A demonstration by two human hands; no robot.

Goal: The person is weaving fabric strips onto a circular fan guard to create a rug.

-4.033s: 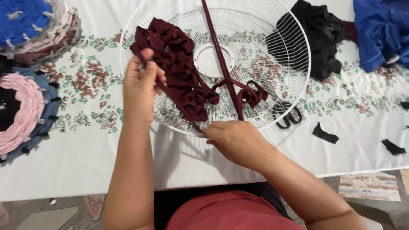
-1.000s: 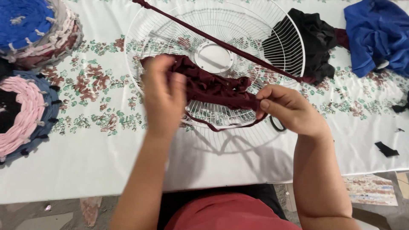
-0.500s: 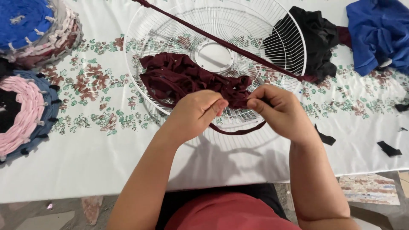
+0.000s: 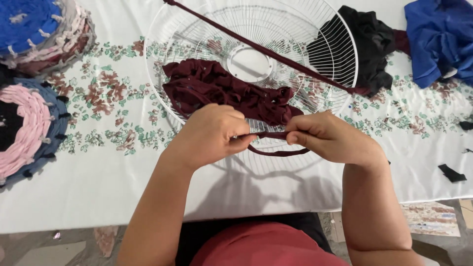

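Head view: we are pinching a maroon fabric strip (image 4: pixel 268 135) between left hand (image 4: pixel 209 135) and right hand (image 4: pixel 330 138), over the white fan grille (image 4: pixel 197 34).

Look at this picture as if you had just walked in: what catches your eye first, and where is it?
At the centre, the left hand and the right hand pinch a dark red cloth strip between them, at the near edge of a white wire fan guard lying on the flowered tablecloth. Dark red cloth is bunched on the guard. Round woven mats lie at the far left.
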